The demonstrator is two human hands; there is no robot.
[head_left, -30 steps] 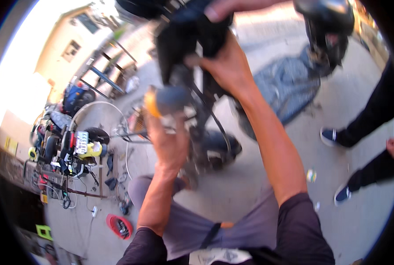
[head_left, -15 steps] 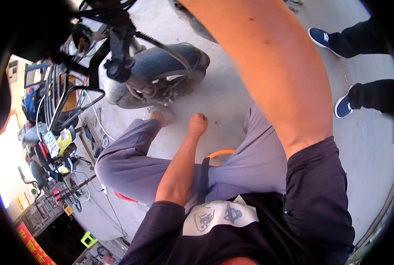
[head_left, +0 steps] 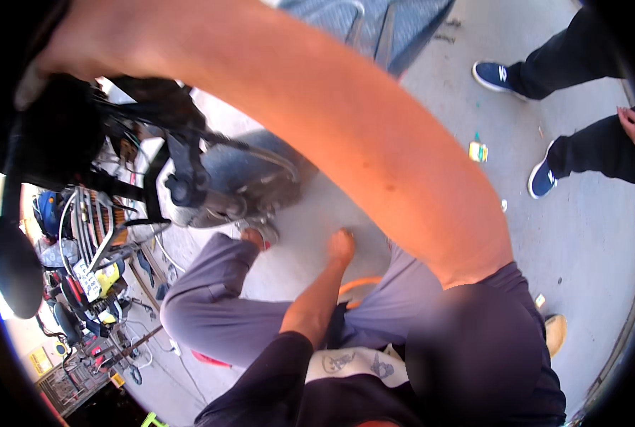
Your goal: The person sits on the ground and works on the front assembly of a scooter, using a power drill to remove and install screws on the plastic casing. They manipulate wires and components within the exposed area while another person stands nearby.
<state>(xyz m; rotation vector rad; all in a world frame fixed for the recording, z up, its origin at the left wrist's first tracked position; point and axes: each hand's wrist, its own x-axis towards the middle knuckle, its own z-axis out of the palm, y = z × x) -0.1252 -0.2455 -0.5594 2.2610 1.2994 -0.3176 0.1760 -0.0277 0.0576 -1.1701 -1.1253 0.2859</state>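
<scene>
Across the top, my right arm reaches to the far left, where my right hand (head_left: 65, 50) bends over the dark handlebar area (head_left: 58, 107) of a motorbike. Its fingers curl down there, partly lost in the dark rim of the picture. A round black mirror (head_left: 17, 267) hangs below on its stem. The bike's front wheel (head_left: 243, 178) stands beyond my legs, partly behind my right forearm. My left hand (head_left: 342, 244) is closed in a fist over the floor between my legs, touching no part of the bike; whether it holds anything is hidden.
At the upper right stands another person in dark trousers and blue shoes (head_left: 499, 76). A small yellow-and-white box (head_left: 478, 151) lies on the floor. A blue ribbed panel (head_left: 374, 28) is at the top. More motorbikes (head_left: 82, 281) and cables crowd the left side.
My right arm has swung left, bringing its hand into view at the handlebar. The mirror now shows at the left. My left hand stays closed while the view has shifted.
</scene>
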